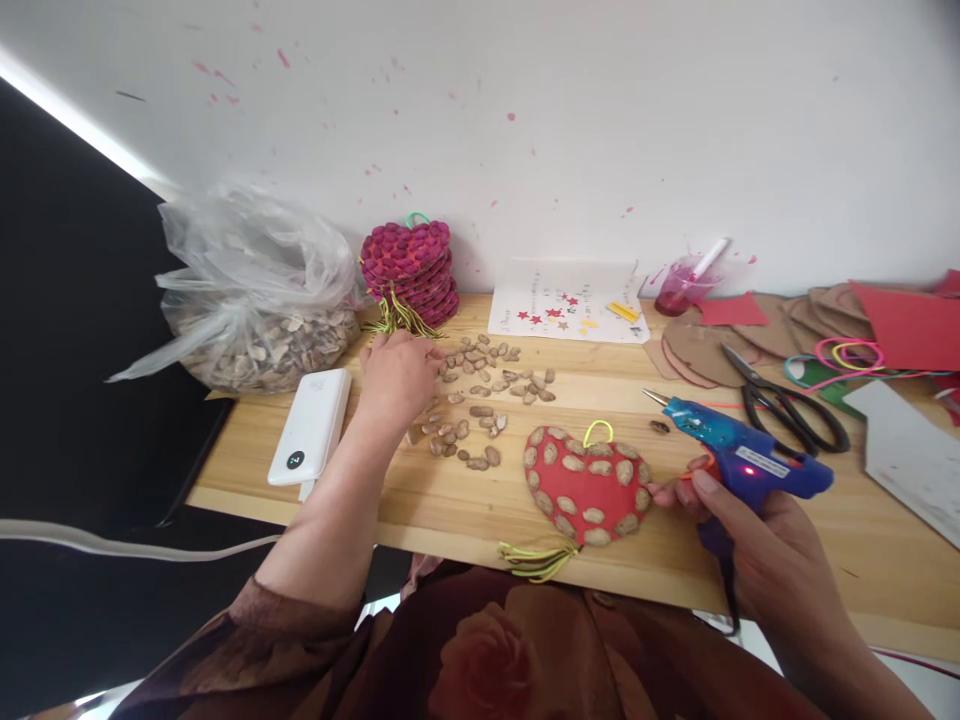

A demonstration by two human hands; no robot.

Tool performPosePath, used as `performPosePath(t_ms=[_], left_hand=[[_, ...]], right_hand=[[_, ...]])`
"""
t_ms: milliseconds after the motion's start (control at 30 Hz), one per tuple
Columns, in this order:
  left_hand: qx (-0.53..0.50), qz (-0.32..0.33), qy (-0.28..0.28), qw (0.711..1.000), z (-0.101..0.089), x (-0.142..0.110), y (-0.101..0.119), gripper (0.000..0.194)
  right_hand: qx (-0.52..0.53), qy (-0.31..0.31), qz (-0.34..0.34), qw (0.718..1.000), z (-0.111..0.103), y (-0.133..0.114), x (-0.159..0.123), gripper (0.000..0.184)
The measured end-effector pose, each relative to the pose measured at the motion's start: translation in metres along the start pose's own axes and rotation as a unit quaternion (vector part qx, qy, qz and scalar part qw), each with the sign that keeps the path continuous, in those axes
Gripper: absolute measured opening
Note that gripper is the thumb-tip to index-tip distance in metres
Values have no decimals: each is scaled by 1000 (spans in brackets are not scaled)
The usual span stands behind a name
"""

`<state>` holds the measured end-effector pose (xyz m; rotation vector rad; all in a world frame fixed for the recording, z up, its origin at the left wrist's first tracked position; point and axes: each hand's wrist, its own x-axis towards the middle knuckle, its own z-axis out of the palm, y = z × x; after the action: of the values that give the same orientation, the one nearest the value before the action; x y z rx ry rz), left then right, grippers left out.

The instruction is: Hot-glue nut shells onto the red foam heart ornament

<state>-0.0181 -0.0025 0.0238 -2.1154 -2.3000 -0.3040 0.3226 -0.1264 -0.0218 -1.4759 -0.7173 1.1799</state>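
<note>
Head view: left of centre, the left hand (400,375) is beside peanuts (480,411), fingertips partly hidden, its grip impossible to tell; lower right, the right hand (772,540) clasps a glue gun (739,450), fingertips at the red heart (559,487), lower centre.

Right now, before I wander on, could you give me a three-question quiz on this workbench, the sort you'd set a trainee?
1. Which hand holds the glue gun?
2. True or false: the red heart has a tassel at its pointed end.
3. Fill in: the scissors have ____ handles.

Key:
1. The right hand.
2. True.
3. Black.
</note>
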Motion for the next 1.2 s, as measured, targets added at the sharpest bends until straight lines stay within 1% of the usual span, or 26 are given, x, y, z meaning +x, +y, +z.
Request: performPosePath(t_ms=[133,267,400,500,567,633,700,733,800,933,1067,1200], left_hand=[[-10,18,22,1000,-2,13,6,21],[-16,27,23,999,-7,31,16,22],[-32,35,32,998,-8,46,22,22],[-50,68,-1,996,-5,50,16,19],[-55,70,-24,996,-2,50,7,20],[-49,42,-19,998,0,50,-3,23],[-43,13,3,999,1,49,-13,25],[-46,9,9,999,1,50,-17,25],[-63,19,2,998,2,50,-21,24],[-82,45,-32,995,6,52,-19,23],[-81,50,-55,994,15,52,-14,22],[-81,47,-68,993,22,54,-13,20]], right_hand=[[-5,7,13,1000,1,-1,0,36],[0,-1,5,1000,0,-1,0,36],[-2,0,16,1000,0,0,1,36],[-13,1,12,1000,0,-1,2,36],[-18,7,10,1000,0,-1,1,37],[-23,15,17,999,-1,-1,0,36],[-28,22,25,999,-1,-1,0,35],[-32,28,24,999,-1,-1,0,35],[-40,36,21,998,-1,-1,0,35],[-49,40,16,998,3,-5,1,37],[-59,47,4,997,6,-9,-2,37],[-55,38,-1,998,6,-8,-3,35]])
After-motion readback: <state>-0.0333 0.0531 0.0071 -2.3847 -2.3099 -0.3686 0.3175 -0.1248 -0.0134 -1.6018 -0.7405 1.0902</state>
